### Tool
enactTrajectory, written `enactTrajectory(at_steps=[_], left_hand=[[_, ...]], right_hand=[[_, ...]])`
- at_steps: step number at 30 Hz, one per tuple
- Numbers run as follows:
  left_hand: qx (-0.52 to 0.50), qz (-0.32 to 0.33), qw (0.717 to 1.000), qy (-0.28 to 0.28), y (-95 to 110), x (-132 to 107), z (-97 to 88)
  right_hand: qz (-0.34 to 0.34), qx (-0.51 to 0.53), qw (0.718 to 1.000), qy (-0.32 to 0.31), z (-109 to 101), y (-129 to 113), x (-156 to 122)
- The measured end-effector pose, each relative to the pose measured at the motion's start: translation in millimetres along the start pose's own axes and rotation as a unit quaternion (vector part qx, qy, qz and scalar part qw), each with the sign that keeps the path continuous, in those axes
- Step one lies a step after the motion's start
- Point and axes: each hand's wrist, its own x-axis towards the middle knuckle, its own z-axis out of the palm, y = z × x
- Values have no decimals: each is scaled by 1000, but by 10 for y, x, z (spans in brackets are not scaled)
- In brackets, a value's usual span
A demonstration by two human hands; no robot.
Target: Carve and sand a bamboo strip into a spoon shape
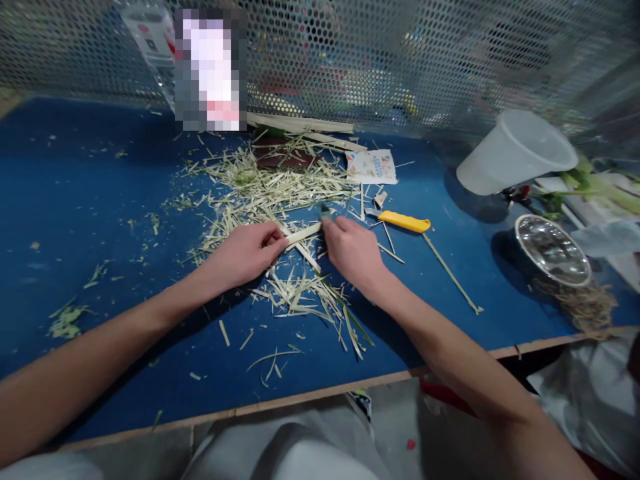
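My left hand (247, 252) is closed, thumb and fingers pinching one end of a flat pale plant strip (303, 234). The strip runs up and right to my right hand (351, 252), which is also closed. A small dark teal object (325, 210) sticks out above its fingers; its kind is too blurred to make out. Beneath and around both hands lie loose pale-green shavings (293, 190). To the right of my right hand rests a yellow utility knife (404, 221), its blade pointing left.
Against the perforated metal screen (330, 60) stands a clear plastic bottle (155, 50) beside a blurred-out patch. A white printed packet (373, 167) lies behind the knife. On the right are a tilted translucent cup (505, 157), a metal bowl (550, 250) and brown fibre (585, 307).
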Motion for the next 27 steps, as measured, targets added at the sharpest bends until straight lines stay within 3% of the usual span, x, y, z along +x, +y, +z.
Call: enactTrajectory(at_steps=[3, 8, 13, 17, 19, 23, 27], left_hand=[[-1, 7, 1000, 1, -16, -2, 11], [19, 18, 1000, 16, -2, -27, 43], [35, 25, 999, 27, 25, -41, 43], [32, 21, 999, 14, 31, -53, 35], [36, 23, 999, 13, 28, -60, 41], [47, 26, 998, 18, 17, -64, 58], [35, 29, 999, 15, 13, -56, 66]], right_hand=[[-54, 18, 998, -6, -8, -66, -7], [26, 5, 1000, -4, -45, -76, 15], [-82, 44, 995, -20, -71, -163, -13], [35, 10, 999, -7, -43, -26, 0], [33, 7, 999, -5, -29, -6, 1], [-43, 24, 999, -5, -14, -49, -7], [21, 4, 1000, 7, -16, -52, -2]])
